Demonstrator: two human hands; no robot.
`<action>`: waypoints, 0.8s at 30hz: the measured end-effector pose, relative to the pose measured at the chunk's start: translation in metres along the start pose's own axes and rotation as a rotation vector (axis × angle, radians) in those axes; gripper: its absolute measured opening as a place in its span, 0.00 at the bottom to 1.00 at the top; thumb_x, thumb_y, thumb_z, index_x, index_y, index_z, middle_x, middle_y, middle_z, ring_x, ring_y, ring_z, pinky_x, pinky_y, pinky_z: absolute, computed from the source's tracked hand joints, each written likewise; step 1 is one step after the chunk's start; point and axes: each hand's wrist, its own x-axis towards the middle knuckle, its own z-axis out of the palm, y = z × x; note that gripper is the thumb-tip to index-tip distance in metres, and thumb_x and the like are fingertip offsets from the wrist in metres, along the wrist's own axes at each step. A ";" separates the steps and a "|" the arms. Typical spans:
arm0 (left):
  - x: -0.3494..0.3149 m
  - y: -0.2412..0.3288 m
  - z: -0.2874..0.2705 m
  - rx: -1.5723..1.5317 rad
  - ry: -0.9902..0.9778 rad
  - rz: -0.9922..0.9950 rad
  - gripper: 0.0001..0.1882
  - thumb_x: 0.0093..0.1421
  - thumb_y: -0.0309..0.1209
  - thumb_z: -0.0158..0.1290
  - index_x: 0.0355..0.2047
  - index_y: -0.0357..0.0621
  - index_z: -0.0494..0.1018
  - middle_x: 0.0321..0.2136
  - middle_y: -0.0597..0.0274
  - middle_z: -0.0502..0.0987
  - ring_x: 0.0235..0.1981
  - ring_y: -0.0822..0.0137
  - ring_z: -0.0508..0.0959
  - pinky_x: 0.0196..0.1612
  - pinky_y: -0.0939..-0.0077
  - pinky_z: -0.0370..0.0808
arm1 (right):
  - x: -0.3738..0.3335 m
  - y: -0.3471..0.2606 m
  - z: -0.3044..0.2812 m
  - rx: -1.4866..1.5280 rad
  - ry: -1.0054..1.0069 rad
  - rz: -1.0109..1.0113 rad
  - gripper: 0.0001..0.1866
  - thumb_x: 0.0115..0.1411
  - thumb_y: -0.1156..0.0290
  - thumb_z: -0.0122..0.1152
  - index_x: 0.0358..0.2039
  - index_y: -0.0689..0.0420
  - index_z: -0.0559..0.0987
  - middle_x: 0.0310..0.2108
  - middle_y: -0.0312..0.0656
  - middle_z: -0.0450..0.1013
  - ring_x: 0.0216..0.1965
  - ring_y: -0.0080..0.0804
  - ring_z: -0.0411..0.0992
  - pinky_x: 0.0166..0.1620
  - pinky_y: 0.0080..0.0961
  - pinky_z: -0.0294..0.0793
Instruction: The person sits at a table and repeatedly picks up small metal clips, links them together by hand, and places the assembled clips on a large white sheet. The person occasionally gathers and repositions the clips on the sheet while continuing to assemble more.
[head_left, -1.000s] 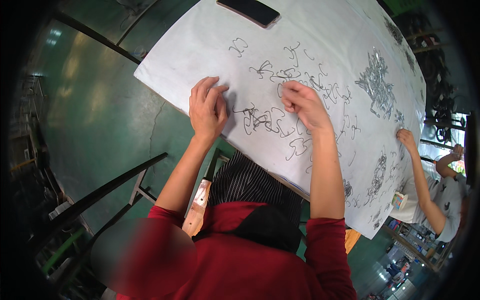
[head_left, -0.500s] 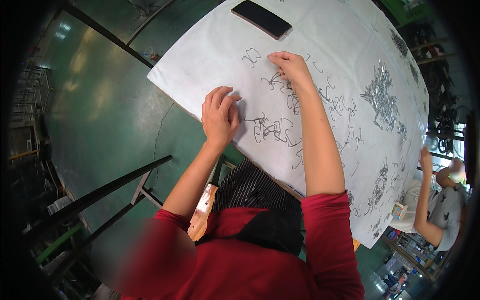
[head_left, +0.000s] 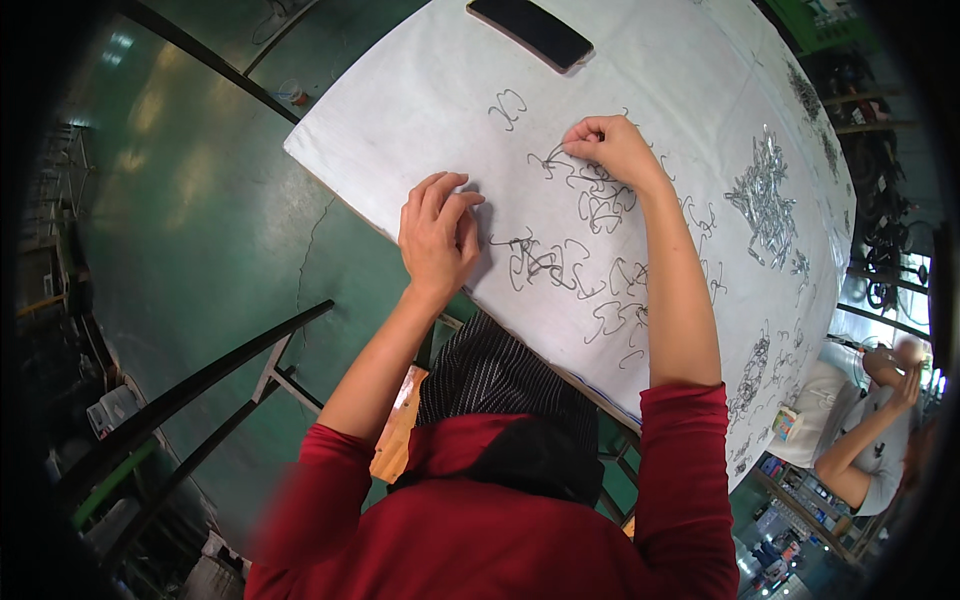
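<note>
Dark S-shaped wire hooks lie in loose clusters on the white-covered table (head_left: pixel 400 130). My right hand (head_left: pixel 610 145) is over the upper hook cluster (head_left: pixel 605 205), thumb and forefinger pinched on a thin wire hook (head_left: pixel 553 157) at its left end. Up and to the left lies a small separate group of hooks (head_left: pixel 507 108). Near the table's front edge my left hand (head_left: pixel 437 235) rests with fingers loosely curved and apart, nothing visible in it. A lower hook cluster (head_left: pixel 540 265) is just right of it. My right hand and forearm hide some hooks.
A black phone (head_left: pixel 532 32) lies at the far edge. Shiny metal pieces (head_left: pixel 765 200) are heaped to the right, with more dark piles (head_left: pixel 750 375) below. Another person (head_left: pixel 865 430) sits at the right by a small tub (head_left: pixel 786 422). A dark metal frame (head_left: pixel 200 400) stands at left.
My right hand has moved right and slightly down, from beside the small separate group to the upper cluster. My left hand has barely moved. The other person's arms have shifted away from the table.
</note>
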 end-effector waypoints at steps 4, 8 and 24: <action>0.000 -0.001 0.001 0.013 -0.007 0.017 0.14 0.44 0.18 0.52 0.31 0.49 0.75 0.42 0.65 0.76 0.49 0.59 0.73 0.44 0.66 0.69 | -0.009 0.001 0.004 -0.256 0.090 -0.152 0.08 0.51 0.67 0.64 0.30 0.55 0.84 0.20 0.35 0.72 0.25 0.23 0.69 0.33 0.24 0.69; 0.001 -0.001 0.001 0.012 -0.012 0.028 0.14 0.44 0.19 0.52 0.31 0.49 0.76 0.42 0.65 0.76 0.49 0.59 0.73 0.44 0.66 0.69 | -0.015 0.019 -0.012 -0.240 0.276 -0.077 0.09 0.53 0.65 0.63 0.33 0.53 0.84 0.21 0.36 0.73 0.26 0.23 0.69 0.34 0.25 0.69; 0.001 0.001 0.001 0.058 -0.041 0.051 0.12 0.47 0.18 0.51 0.30 0.48 0.77 0.42 0.66 0.76 0.47 0.60 0.73 0.44 0.67 0.68 | -0.071 0.048 -0.030 0.004 -0.022 0.046 0.11 0.54 0.65 0.62 0.38 0.50 0.84 0.21 0.30 0.67 0.26 0.22 0.65 0.33 0.21 0.66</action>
